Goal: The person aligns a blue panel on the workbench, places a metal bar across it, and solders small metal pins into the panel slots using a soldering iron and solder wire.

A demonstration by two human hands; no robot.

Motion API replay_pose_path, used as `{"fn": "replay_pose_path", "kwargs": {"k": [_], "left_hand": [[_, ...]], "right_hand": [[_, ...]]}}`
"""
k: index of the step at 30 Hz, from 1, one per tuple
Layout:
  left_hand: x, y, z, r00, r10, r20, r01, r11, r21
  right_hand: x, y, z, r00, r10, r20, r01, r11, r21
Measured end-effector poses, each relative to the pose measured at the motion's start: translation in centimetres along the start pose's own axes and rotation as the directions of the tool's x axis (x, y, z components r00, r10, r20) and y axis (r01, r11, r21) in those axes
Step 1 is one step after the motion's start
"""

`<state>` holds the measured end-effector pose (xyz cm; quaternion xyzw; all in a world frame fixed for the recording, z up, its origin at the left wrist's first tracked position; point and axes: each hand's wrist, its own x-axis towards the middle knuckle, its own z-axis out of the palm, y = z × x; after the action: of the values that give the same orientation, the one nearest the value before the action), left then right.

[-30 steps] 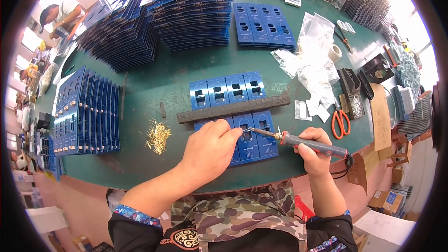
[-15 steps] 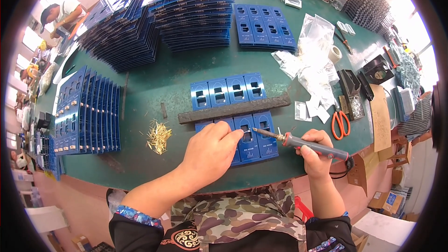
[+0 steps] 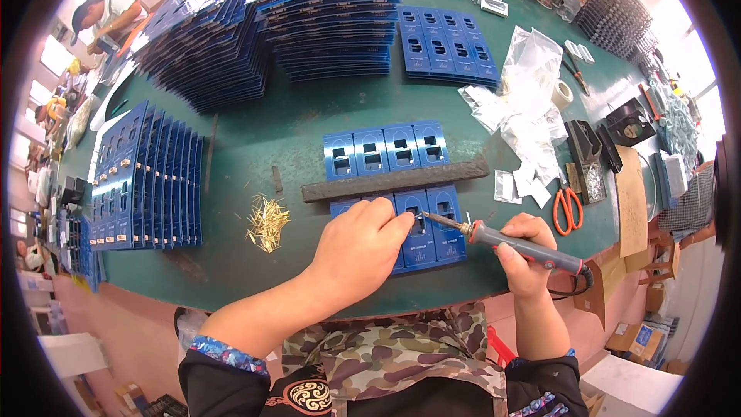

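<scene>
A panel of blue circuit boards (image 3: pixel 434 228) lies on the green table (image 3: pixel 309 123) in front of me, with a dark bar (image 3: pixel 394 181) laid across its middle. My left hand (image 3: pixel 361 251) rests on the near row of boards, fingertips pinched at a cut-out, seemingly on a small part too tiny to make out. My right hand (image 3: pixel 525 251) grips a grey-handled soldering iron (image 3: pixel 505 241); its tip points left and meets the board right beside my left fingertips.
A heap of small brass pins (image 3: pixel 266 222) lies to the left. Tall stacks of blue boards (image 3: pixel 309 8) and an upright row (image 3: pixel 147 177) fill the back and left. Plastic bags (image 3: pixel 525 108), orange scissors (image 3: pixel 568 208), tape and boxes sit right. Another person (image 3: pixel 112 15) works far left.
My left hand has shifted slightly right along the near row of boards, and the iron tip has followed it. The rest is unchanged.
</scene>
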<state>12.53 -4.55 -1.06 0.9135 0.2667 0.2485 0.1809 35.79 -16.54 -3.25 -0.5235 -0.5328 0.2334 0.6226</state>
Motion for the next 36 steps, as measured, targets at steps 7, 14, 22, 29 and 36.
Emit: {"fn": "replay_pose_path", "kwargs": {"k": [7,14,22,29,36], "left_hand": [[-0.1,-0.1,0.0,1.000,0.002,0.008,-0.002,1.000,0.004],[0.0,-0.1,0.1,1.000,0.008,0.008,-0.008,1.000,0.015],[-0.2,-0.2,0.1,1.000,0.016,-0.013,-0.016,1.000,-0.020],[-0.1,-0.1,0.0,1.000,0.027,-0.009,-0.027,0.999,-0.019],[-0.1,-0.1,0.1,1.000,0.023,0.005,-0.023,1.000,-0.013]], "right_hand": [[0.2,0.3,0.2,0.999,-0.049,0.014,0.049,0.999,-0.019],[0.3,0.2,0.1,0.997,-0.064,0.032,0.065,0.998,-0.026],[-0.2,-0.2,-0.3,0.999,-0.033,-0.021,0.034,0.999,0.033],[-0.6,0.1,-0.2,1.000,-0.020,0.012,0.019,1.000,0.025],[-0.5,0.2,0.0,1.000,-0.016,0.012,0.016,1.000,0.026]]}}
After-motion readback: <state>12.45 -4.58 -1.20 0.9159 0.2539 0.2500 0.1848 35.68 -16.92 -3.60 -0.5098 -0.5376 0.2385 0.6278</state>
